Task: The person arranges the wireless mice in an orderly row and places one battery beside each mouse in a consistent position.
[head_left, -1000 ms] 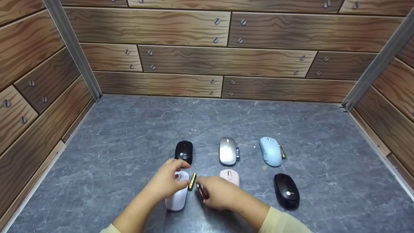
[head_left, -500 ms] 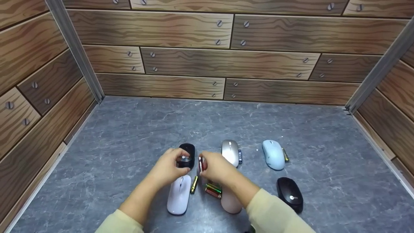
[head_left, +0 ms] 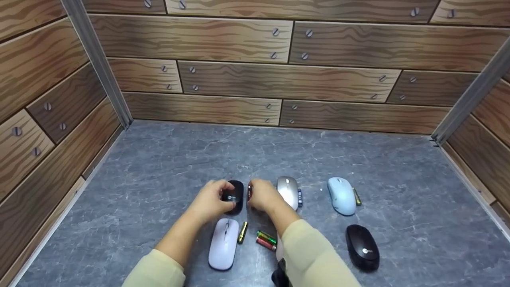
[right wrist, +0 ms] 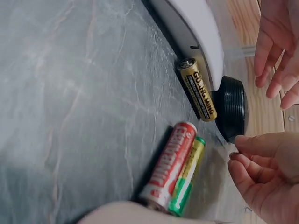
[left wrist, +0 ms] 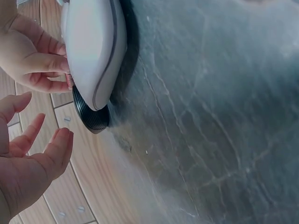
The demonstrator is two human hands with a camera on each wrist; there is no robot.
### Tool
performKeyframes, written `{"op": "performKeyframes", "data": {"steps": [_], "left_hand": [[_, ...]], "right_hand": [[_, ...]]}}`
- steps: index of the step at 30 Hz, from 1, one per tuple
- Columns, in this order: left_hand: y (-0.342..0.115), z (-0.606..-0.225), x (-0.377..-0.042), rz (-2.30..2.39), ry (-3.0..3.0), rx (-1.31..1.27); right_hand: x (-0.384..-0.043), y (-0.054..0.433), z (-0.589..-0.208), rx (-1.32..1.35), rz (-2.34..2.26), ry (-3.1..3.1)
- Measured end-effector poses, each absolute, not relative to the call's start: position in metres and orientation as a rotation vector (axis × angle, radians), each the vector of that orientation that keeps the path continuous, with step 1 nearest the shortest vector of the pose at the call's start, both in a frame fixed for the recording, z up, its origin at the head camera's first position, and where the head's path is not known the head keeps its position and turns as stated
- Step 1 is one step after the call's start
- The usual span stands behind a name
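In the head view, my left hand (head_left: 211, 201) is at the left side of a black computer mouse (head_left: 238, 198), its thumb and fingers apart; whether it touches the mouse cannot be told. Just right of that mouse, my right hand (head_left: 263, 195) pinches a dark red battery (head_left: 250, 192). The right wrist view mostly hides this battery behind the fingers. Nearer me lies a white mouse (head_left: 223, 247) with a gold battery (right wrist: 198, 91) beside it. A red-and-silver battery (right wrist: 170, 161) and a green-and-gold battery (right wrist: 188, 177) lie side by side on the grey surface.
My right sleeve covers most of a pink mouse (head_left: 279, 248). A silver mouse (head_left: 287, 190) with a blue battery (head_left: 300, 198), a light blue mouse (head_left: 342, 195) with a gold battery (head_left: 357, 196), and another black mouse (head_left: 362, 247) stand further right. Wood-patterned walls (head_left: 235, 75) enclose the surface.
Both hands have moved away from me, from the white mouse to the left black mouse. The right hand has carried the red battery there, leaving the red and green pair uncovered.
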State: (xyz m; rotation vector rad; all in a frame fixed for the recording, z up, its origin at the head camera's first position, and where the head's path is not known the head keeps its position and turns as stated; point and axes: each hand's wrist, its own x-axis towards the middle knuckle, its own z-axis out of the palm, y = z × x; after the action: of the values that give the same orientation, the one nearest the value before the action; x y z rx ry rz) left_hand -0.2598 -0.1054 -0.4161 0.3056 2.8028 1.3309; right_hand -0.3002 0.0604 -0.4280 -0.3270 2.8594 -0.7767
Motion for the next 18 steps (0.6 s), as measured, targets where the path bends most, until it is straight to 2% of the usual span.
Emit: {"op": "performKeyframes", "data": {"steps": [18], "left_hand": [[-0.1095, -0.4215, -0.2615, 1.308, 2.830, 0.349]], "right_hand": [[-0.3029, 0.0519, -0.4384, -0.403, -0.746, 2.879]]}}
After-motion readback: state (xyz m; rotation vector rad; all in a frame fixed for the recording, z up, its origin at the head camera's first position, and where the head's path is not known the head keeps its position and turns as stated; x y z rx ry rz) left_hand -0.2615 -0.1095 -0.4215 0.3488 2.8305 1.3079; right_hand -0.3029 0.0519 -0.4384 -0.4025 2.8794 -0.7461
